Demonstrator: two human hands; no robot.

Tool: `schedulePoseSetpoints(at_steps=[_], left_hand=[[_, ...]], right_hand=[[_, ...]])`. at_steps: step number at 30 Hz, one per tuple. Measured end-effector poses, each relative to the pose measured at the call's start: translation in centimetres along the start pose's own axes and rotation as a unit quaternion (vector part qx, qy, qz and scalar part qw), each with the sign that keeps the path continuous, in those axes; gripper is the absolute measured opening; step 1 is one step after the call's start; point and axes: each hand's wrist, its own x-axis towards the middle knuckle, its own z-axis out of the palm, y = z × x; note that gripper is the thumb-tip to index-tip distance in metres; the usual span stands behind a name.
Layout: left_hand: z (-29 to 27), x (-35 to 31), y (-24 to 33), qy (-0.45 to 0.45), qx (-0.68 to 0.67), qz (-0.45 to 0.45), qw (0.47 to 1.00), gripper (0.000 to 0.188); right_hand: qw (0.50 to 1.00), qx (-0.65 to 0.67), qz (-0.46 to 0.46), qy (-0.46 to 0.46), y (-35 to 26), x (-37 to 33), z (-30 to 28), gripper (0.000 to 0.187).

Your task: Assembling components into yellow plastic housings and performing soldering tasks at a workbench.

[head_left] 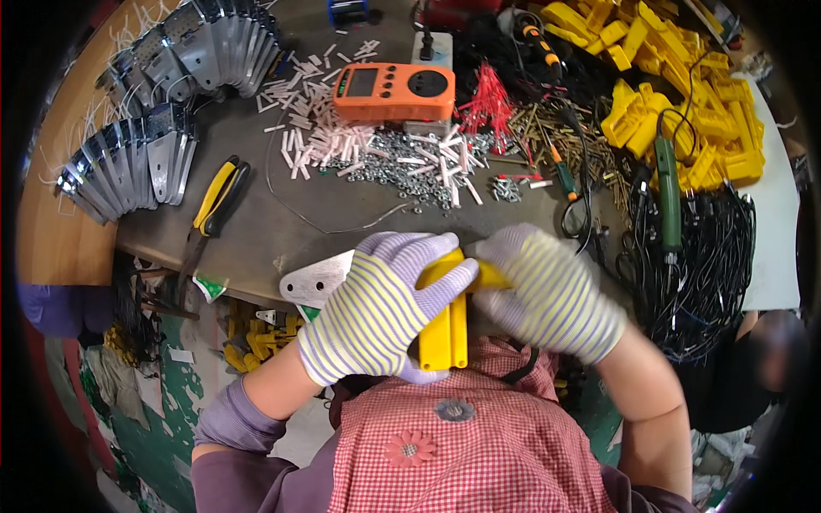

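Observation:
In front of my chest, at the table's near edge, I hold a yellow plastic housing. My left hand, in a striped knit glove, is wrapped round it with the thumb across the front. My right hand, gloved alike and slightly blurred, closes on a yellow piece at the upper right of the housing. Whether that piece is separate or part of the housing I cannot tell. A silver metal plate with holes pokes out beside my left hand, which covers its other end.
Metal plates with white wires fan out at the left, near yellow-black pliers. An orange multimeter stands behind white tubes and small nuts. At right are yellow housings, a green electric screwdriver and black cables.

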Motion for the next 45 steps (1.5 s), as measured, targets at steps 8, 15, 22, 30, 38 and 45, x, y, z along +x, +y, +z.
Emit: schedulePoseSetpoints(at_steps=[8,15,22,30,38,45], left_hand=[[0.0,0.1,0.8,-0.023,0.057,-0.003,0.998,0.098],[-1.7,3.0,3.5,-0.124,0.085,-0.006,0.989,0.104],[0.2,8.8,6.0,0.024,0.054,0.089,0.994,0.082],[1.6,8.3,2.8,0.028,-0.105,0.010,0.994,0.064],[2.7,18.4,-5.5,-0.042,0.130,-0.072,0.988,0.021],[3.0,19.4,-4.7,-0.074,0.172,-0.019,0.982,0.028]], right_hand=[[0.986,-0.027,0.120,0.115,3.2,0.9,4.2,0.041],[0.977,0.000,0.159,0.146,3.2,-1.1,3.1,0.050],[0.992,-0.032,0.080,0.092,4.6,-2.1,3.5,0.039],[0.949,-0.291,0.003,0.120,12.0,2.9,-2.6,0.012],[0.957,-0.209,-0.097,0.177,13.7,3.7,-3.3,0.016],[0.897,0.307,0.135,0.289,1.6,-4.4,-0.6,0.031]])
